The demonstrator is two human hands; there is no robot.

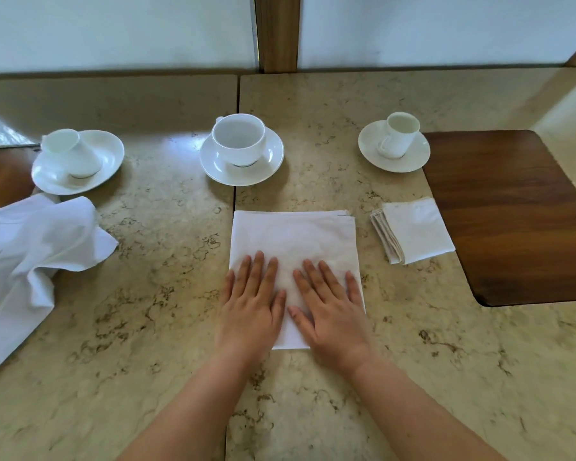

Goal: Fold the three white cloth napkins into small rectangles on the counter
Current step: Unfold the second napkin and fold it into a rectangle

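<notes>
A veined beige stone counter runs under a pale wall, with a dark wooden inlay at about three o'clock; three white cups on saucers stand along the far side, the middle cup at twelve o'clock from the work. Dead centre lies the half-folded napkin, a flat layered rectangle; the left hand and the right hand press on its near half, fingers straight and spread, palms down, gripping nothing. At two o'clock sits the finished napkin, a small folded square just beside the inlay; at nine o'clock the unfolded napkin lies crumpled, running off the left edge.

The risks, as I judge them: lifting the palms too quickly could let the layers spring and slide, so the next fold comes out skewed; its far right corner already shows layers slightly out of line, which further folding would compound; a sweeping reach toward nine o'clock could catch the nearest saucer, which the crumpled cloth nearly touches, and dragging that cloth could tip its cup.
</notes>
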